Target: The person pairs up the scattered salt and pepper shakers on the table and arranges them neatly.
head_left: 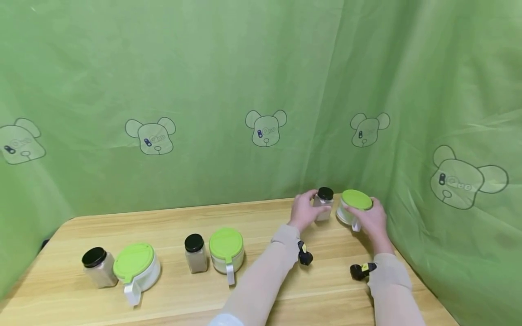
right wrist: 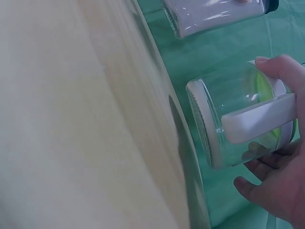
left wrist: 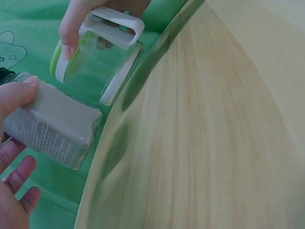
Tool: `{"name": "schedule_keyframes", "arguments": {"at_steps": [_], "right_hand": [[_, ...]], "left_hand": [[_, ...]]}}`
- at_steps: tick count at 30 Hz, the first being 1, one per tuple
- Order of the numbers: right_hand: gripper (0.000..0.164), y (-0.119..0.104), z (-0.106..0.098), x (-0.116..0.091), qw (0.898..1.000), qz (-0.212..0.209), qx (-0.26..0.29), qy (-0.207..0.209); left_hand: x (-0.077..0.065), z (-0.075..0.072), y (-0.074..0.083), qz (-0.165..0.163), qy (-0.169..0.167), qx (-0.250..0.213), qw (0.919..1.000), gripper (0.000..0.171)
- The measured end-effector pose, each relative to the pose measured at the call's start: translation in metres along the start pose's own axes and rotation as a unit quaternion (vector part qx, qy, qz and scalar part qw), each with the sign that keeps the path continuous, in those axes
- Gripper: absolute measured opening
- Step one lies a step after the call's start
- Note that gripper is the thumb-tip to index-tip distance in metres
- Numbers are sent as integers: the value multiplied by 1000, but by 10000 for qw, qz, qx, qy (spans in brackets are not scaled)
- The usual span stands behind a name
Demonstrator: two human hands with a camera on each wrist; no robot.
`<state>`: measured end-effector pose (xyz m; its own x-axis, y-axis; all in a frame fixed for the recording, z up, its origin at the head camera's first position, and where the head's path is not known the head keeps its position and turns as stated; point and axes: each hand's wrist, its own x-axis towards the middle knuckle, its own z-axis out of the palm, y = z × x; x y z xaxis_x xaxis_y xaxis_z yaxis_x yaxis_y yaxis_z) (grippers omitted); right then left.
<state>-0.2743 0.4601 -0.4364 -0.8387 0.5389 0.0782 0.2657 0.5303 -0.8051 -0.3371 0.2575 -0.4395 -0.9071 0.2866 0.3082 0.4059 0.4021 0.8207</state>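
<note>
My left hand (head_left: 303, 212) grips a square clear jar (left wrist: 59, 119) with a black lid, filled with pale powder, at the table's far right. Its thumb lies along the near side of that jar in the left wrist view, with the lower fingers spread below. Just to the right, my right hand (head_left: 373, 222) holds a round glass seasoning pot (right wrist: 219, 100) with a green lid and a white handle. Thumb and fingers go round the pot near its lid, and the pot looks see-through. Both containers are upright and a small gap parts them.
On the wooden table (head_left: 171, 299), another black-lidded jar (head_left: 196, 254) and green-lidded pot (head_left: 226, 246) stand side by side in the middle. A similar jar (head_left: 99, 268) and pot (head_left: 138, 267) stand at the left. Green curtain (head_left: 212, 172) hangs behind and along the right edge.
</note>
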Motion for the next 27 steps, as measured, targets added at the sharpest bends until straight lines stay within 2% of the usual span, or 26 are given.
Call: {"name": "schedule_keyframes", "arguments": {"at_steps": [15, 27], "right_hand": [[112, -2, -3, -3, 9992, -364, -104, -139], [111, -10, -3, -6, 9979, -557, -121, -320]], "left_hand": [[-18, -8, 2, 341, 329, -7, 9989, 64], [-27, -10, -5, 173, 587, -551, 9966, 53]]}}
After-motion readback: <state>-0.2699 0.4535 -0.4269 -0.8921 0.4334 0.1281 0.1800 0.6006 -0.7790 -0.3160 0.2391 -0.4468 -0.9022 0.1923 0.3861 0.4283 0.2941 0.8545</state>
